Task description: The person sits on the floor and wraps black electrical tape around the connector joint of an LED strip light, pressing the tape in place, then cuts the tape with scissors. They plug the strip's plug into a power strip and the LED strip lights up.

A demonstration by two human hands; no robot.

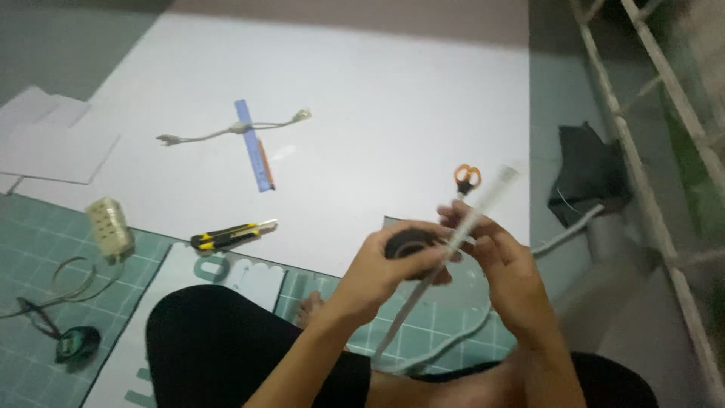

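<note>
The left hand (377,264) holds a roll of dark tape (410,243) in a closed grip, fingers curled round its rim. The right hand (502,276) pinches a long pale rod (461,234) just beside the roll, its grip narrow on the rod. The rod slants from the near middle of the scene, between the knees, up towards the far right, and its far end is blurred. Roll and rod seem to meet between the two hands, above a green cutting mat (30,249) on the floor.

To do the wrapping well, I would keep the roll close against the rod so the tape stays taut, hold the rod steady with the right fingers (461,219) near the contact point, and lay each turn flat without creases.

Further off lie orange-handled scissors (467,178) just beyond the hands, a yellow and black utility knife (230,236) to the left, a blue ruler (253,147) crossed by a thin cable (226,132) on the large white board (393,98), and a pale power strip (109,227) at the far left.
</note>
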